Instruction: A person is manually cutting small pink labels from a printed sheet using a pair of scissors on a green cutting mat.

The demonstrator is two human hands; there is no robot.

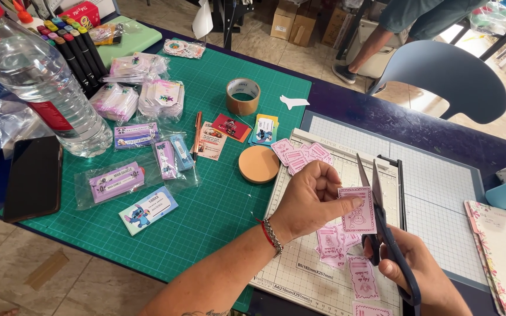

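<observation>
Nearest the camera, the right hand [408,266] grips dark-handled scissors [382,216], blades up and parted beside a pink printed card [359,210]. That card is pinched by the left hand [311,199] over a white paper trimmer [440,193], where more pink cards [335,243] lie. Farther off on the counter, a green cutting mat [206,205] carries a round cork coaster [258,164], a tape roll [243,96] and a water bottle [42,82].

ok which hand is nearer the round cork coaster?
Left. The left hand pinches a pink card just right of the cork coaster. The right hand works the scissors farther right, nearer the person.
</observation>
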